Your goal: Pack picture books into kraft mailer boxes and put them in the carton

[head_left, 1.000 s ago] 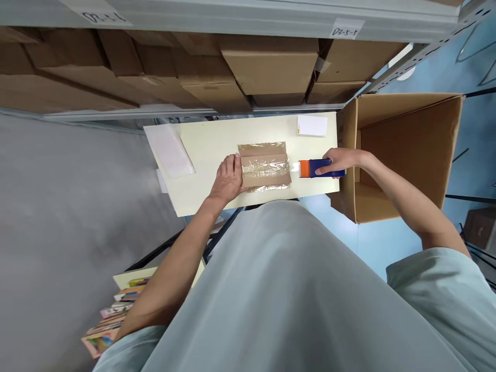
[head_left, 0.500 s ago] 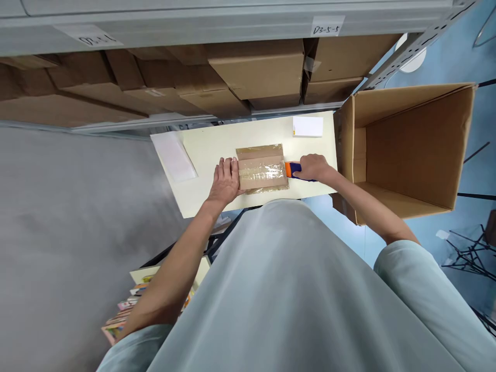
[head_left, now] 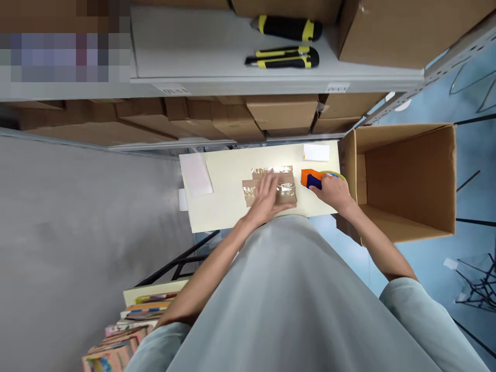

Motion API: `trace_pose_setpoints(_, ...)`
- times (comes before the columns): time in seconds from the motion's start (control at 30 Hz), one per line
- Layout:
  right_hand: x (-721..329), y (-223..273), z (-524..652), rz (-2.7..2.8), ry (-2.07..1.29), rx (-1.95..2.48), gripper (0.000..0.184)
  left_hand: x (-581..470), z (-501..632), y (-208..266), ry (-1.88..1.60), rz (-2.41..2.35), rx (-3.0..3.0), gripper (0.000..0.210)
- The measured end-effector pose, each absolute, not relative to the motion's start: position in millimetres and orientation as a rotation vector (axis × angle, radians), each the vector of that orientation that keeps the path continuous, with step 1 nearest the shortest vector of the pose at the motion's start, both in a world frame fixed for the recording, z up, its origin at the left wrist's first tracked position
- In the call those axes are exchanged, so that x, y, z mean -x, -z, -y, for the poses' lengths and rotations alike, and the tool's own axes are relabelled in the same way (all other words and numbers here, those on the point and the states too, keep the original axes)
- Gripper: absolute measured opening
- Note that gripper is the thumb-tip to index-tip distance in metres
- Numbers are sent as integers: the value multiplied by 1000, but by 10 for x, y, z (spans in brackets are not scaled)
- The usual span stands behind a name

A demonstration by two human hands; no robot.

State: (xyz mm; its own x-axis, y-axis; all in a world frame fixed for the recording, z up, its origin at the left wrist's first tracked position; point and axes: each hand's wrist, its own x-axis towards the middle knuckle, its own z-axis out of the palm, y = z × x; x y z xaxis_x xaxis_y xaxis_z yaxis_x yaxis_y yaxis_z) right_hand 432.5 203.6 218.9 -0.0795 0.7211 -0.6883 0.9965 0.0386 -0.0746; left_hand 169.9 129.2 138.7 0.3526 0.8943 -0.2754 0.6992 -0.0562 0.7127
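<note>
Pale cream tabletop (head_left: 228, 173) runs crosswise just past the person's shirt (head_left: 287, 289), narrow enough that both hands can work close to the body. Near its middle lies a flat cardboard packet (head_left: 287, 190), its face glossy with clear tape. Over it is the left hand (head_left: 264, 199), palm down with fingers extended and slightly blurred — gripping nothing, probably laid there to steady or smooth the cardboard. The right hand (head_left: 336, 192) is wrapped around an orange and navy tape dispenser (head_left: 309, 176), its orange end turned toward the packet but apart from it, presumably so the tape edge faces the cardboard.

Farther across, a white sheet (head_left: 197, 174) lies at the left end and a small white box (head_left: 316, 152) near the far right edge, both out of the working space. Just beyond the right end gapes a large open carton (head_left: 411, 178). Behind everything stands a grey metal shelf (head_left: 194, 51) — brown boxes (head_left: 282, 114) packed below, two yellow and black cutters (head_left: 289, 58) above (within reach, perhaps deliberately).
</note>
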Motion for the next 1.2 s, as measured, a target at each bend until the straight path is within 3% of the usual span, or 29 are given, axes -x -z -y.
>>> trace_pose_setpoints(0.17, -3831, -2836, -2305, -2071, 721, -1747, 68, -1857, -1501, -1990, -721, -1334, -1849, 126)
trace_pose_setpoints(0.43, -2720, -3521, -3309, -2618, 520, -1525, 80, -957, -2369, -2588, -1089, -1490, -1925, 124)
trace_pose_setpoints(0.63, -1905, -3392, -4169, -2818, 243, -1322, 70, -444, -3136, -2365, -1160, -1540, -1747, 122)
trace_pose_setpoints(0.77, -1668, -3212, -4432, -2779, 201, -1313, 57, -314, -3367, -2191, -1089, -1541, -1663, 126)
trace_pose_setpoints(0.9, -1597, -3025, -4586, -2803, 190, -1371, 58, -261, -3415, -2154, -1064, -1512, -1626, 126)
trace_pose_setpoints(1.07, -1837, -2951, -4444, -3049, 214, -1502, 69, -213, -3093, -2209, -1108, -1533, -1612, 109)
trace_pose_setpoints(1.2, -2451, -2624, -3577, -3179, 409, -1659, 65, -329, -2313, -1978, -1087, -1591, -1657, 87)
